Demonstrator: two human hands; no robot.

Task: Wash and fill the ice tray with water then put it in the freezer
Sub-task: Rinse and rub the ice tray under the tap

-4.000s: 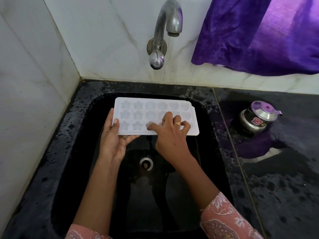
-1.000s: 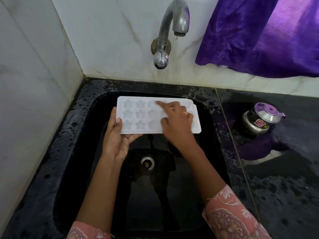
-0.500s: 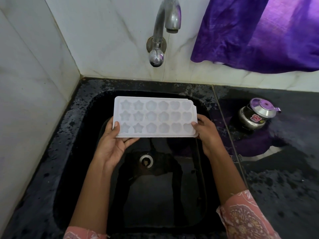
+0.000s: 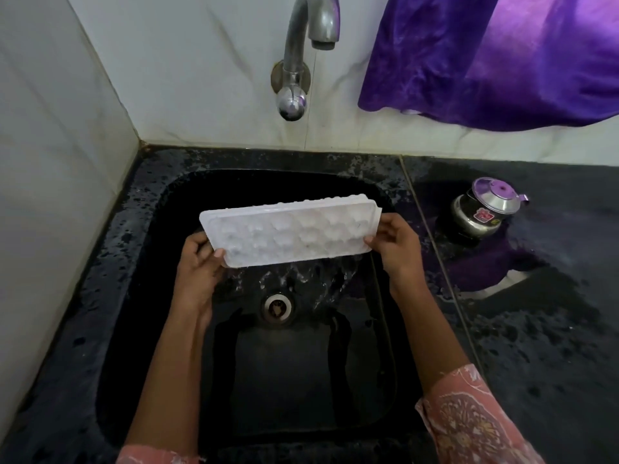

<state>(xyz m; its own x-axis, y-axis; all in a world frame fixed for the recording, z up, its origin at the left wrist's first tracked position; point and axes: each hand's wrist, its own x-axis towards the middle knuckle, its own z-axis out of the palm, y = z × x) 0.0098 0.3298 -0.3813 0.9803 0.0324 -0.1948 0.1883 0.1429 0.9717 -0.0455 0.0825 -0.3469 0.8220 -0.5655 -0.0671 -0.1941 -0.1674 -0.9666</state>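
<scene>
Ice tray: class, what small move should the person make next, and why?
Probably turn it level under the tap once drained: left hand and right hand grip the ice tray by its ends, tilted, with water spilling off its lower edge into the sink.

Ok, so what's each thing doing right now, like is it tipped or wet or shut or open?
Ice tray: tipped, water pouring off its lower edge.
Left hand: grips the tray's left end.
Right hand: pinches the tray's right end.
Tap: no strong stream visible.
Sink: wet, drain uncovered.
Steel pot: upright, lid on.
Purple cloth: hanging down.
</scene>
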